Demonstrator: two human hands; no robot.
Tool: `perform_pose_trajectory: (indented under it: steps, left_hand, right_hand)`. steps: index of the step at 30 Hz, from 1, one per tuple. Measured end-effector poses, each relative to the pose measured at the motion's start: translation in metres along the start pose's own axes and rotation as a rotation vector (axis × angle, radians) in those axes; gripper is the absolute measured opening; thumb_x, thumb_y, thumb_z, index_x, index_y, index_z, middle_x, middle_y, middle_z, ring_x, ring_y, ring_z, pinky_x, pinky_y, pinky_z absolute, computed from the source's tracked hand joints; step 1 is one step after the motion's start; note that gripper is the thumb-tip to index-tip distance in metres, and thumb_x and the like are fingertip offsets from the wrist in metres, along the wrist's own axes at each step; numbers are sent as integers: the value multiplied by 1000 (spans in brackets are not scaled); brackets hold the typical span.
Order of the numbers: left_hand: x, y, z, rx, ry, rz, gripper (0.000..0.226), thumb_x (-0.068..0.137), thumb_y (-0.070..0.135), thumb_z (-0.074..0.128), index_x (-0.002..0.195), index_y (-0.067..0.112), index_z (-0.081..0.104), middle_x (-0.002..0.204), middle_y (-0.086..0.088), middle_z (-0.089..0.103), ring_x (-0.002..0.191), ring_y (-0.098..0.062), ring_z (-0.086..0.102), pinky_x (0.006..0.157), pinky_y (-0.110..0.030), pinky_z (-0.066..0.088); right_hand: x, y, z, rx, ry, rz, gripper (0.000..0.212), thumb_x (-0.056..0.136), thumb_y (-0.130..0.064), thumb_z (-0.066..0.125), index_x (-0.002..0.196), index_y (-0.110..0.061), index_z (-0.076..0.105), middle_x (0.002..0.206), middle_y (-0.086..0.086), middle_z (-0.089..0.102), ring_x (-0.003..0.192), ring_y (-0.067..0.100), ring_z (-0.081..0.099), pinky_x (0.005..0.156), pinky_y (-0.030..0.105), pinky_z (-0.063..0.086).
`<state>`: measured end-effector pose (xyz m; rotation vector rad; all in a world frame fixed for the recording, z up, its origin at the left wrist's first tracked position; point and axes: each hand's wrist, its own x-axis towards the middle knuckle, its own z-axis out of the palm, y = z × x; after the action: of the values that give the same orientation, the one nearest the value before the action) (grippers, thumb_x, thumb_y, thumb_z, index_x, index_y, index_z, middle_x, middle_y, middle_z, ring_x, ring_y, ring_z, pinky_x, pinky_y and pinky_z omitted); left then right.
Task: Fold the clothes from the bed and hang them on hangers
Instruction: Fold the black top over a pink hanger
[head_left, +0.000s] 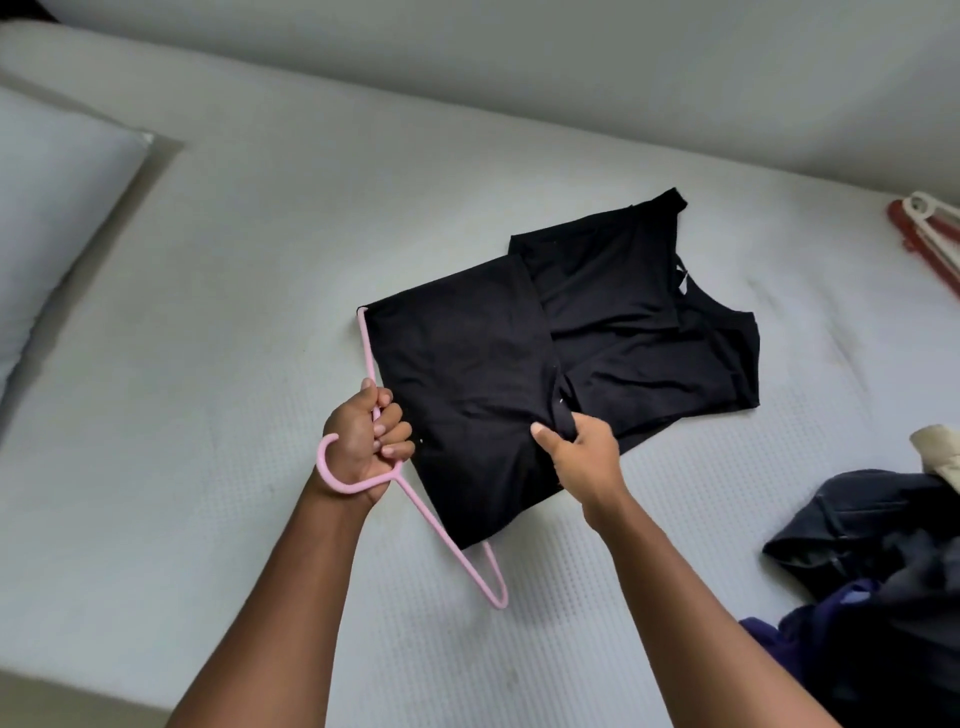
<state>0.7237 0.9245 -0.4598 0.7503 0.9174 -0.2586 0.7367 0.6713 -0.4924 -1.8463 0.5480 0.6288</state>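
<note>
**Arms and hands as worn**

We record the left forearm (291, 587) and right forearm (691, 587) bare to the frame edge. The left hand (363, 436) and right hand (582, 452) are bare too. The fingernails (381, 429) we can see are short and plain.

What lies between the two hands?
In the head view, the black garment spans it: the left hand grips the hanger, the right hand pinches the fabric.

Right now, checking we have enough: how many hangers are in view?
3: a pink hanger gripped by the left hand; a red hanger and a white hanger together at the right edge of the bed. More may be hidden.
</note>
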Motion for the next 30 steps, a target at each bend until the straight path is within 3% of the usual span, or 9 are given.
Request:
perform_pose_trajectory:
  steps: [2,5,10,15,18,21,23,26,30]
  left_hand:
    - [-3,-1,11,-13,-9,4,46,113,35,32,73,15,43,47,4,27,35,-6,22,32,-18,23]
    - [-7,-5,31,-22,-33,7,46,113,35,32,73,14,43,47,3,28,35,-6,22,32,-18,23]
    - [-8,-20,68,-33,-101,34,45,112,34,33,73,15,44,46,4,29,34,-6,23,32,-16,22]
    - [3,-45,97,12,-67,47,44,112,34,34,74,15,43,46,3,28,34,-7,21,34,-14,20]
    - [8,-58,106,61,-27,48,42,113,34,34,76,15,43,48,2,26,36,-7,19,35,-15,16]
    - [11,-62,106,80,-1,48,41,113,32,34,77,15,43,48,2,26,36,-7,18,36,-15,16]
    - [11,-61,105,82,4,42,41,113,32,34,76,15,43,49,2,26,36,-7,19,36,-15,16]
    - [11,-61,104,90,9,40,41,113,32,35,76,14,43,49,2,26,37,-7,19,36,-15,16]
    - [12,-60,103,87,14,42,41,112,32,35,77,13,43,49,1,26,37,-7,19,36,-16,16]
  right_hand:
    - [-5,-12,-18,-43,74,-156,22,95,-27,73,81,-11,66,69,-2,63,68,17,60,67,35,52]
    - [-18,-34,-51,-31,85,-360,6,99,-19,69,97,-19,74,83,-3,73,81,20,69,77,37,57]
    - [-17,-49,-110,-40,175,-565,22,99,-3,68,115,-14,77,99,-5,78,99,14,73,88,30,56]
    - [16,-18,-156,-48,418,-386,24,99,-11,69,118,-24,76,98,-19,76,97,0,69,84,16,52]
    - [45,7,-167,-231,253,-89,1,94,-20,72,93,-21,71,85,-2,70,87,25,67,71,29,48]
    - [60,-5,-172,-382,197,21,23,88,-46,72,91,-24,67,92,-3,69,91,26,66,81,39,53]
    - [65,-33,-170,-568,365,-19,30,87,-57,65,96,-29,69,94,-10,66,90,19,61,83,37,51]
    - [89,-77,-152,-608,499,-228,20,91,-39,60,90,-25,74,82,-9,68,81,19,61,75,30,45]
    - [140,-119,-102,-463,163,-360,11,94,-26,67,89,-23,76,84,-11,74,86,8,69,83,28,55]
